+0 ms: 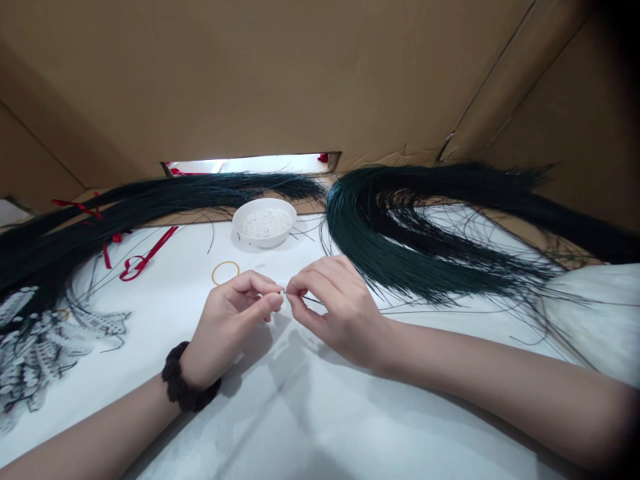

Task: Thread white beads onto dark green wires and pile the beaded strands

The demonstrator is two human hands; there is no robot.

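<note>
My left hand [245,307], with a black scrunchie [187,377] on its wrist, is closed in a pinch on something tiny that I cannot make out. Fingertip to fingertip with it, my right hand [335,303] pinches a thin dark strand [313,300], part of which shows between its fingers. Just beyond the hands stands a white bowl [265,223] of small white pieces. A yellow ring-shaped band [225,272] lies near my left hand. On the right, a thick looped bundle of dark green strands [350,233] rests on the white surface.
Another dark bundle [200,193] stretches along the back left. Red ribbon [145,257] lies in front of it. Strands with white pieces on their ends [55,340] are heaped at left. Cardboard walls [250,80] enclose the back and sides. A white bulky thing [600,313] sits at right.
</note>
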